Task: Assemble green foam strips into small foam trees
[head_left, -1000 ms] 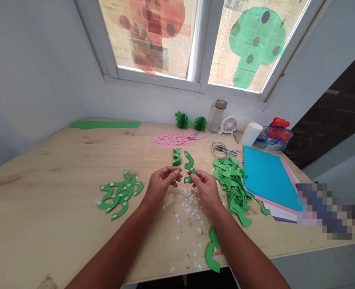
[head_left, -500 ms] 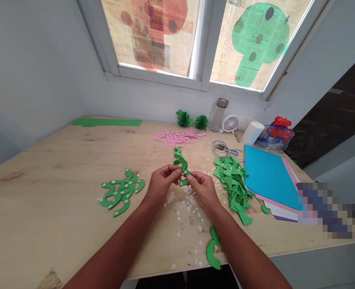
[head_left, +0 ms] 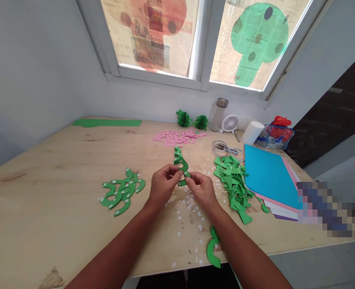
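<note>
Shifted left since the earlier frame: curved green strip (head_left: pixel 185 165), from right-hand fingers alone to between both hands. Held over table (head_left: pixel 60 160), near small green stack (head_left: pixel 177 150). Left hand (head_left: pixel 163 182) and right hand (head_left: pixel 204 190) nearly closed, pinching lower part of strip. Best pinched lightly, clear of white squares (head_left: pixel 186 173), without creasing. Counted: held strip, 1; green paper balls (head_left: pixel 183 119) (head_left: pixel 200 122), 2; bottle (head_left: pixel 218 115), 1; fan (head_left: pixel 229 123), 1; left green heap (head_left: pixel 121 192), overlapped, uncountable.

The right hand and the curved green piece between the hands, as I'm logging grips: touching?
Touching. The head view shows the right hand at the lower part of the curved green piece, thumb overlapping its edge.
</note>
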`<state>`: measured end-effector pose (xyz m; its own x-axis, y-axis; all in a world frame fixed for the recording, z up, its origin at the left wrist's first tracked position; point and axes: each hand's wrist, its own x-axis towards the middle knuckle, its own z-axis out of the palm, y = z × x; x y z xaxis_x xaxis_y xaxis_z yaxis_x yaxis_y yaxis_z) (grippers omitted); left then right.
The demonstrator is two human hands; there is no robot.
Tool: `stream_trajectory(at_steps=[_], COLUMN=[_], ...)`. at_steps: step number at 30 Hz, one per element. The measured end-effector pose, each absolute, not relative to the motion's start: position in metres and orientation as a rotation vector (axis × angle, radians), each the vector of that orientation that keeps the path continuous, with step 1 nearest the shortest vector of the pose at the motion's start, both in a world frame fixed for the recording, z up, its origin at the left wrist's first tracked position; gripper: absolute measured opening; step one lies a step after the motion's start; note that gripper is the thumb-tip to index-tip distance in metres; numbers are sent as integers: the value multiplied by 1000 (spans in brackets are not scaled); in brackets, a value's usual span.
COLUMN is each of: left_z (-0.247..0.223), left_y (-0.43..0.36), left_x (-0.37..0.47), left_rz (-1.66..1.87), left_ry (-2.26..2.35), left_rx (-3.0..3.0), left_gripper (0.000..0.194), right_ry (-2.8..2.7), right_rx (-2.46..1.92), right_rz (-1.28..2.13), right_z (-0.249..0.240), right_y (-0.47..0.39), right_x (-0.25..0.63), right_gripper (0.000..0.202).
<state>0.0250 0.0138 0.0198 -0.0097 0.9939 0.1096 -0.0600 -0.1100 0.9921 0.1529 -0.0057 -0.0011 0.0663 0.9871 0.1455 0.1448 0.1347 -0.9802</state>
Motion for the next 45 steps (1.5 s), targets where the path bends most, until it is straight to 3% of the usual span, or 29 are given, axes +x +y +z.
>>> stream_trajectory(at_steps=[10,16,24,34,45], left_z=[20,17,12,16,19], left_y=[15,17,21,21,27], left_x=[26,25,24,19,10], left_rz=[1247,1288,1252,1125,1156], left_ry=[1009,1041,866,749,745], left_rx=[1118,1101,927,604,582], left_gripper=[24,15,18,21,16], right_ry=[-1338,-1406,-1346,-1656,-1633], right_rx=[-1285,-1344,-1236,-1361,-1377], right_rz=[972,882,1126,800,875], right_z=[-3,-3,-4,1,3], right_y=[-3,-5,-3,-10,-10], right_x=[155,154,155,153,154], right_gripper=[21,18,18,15,15])
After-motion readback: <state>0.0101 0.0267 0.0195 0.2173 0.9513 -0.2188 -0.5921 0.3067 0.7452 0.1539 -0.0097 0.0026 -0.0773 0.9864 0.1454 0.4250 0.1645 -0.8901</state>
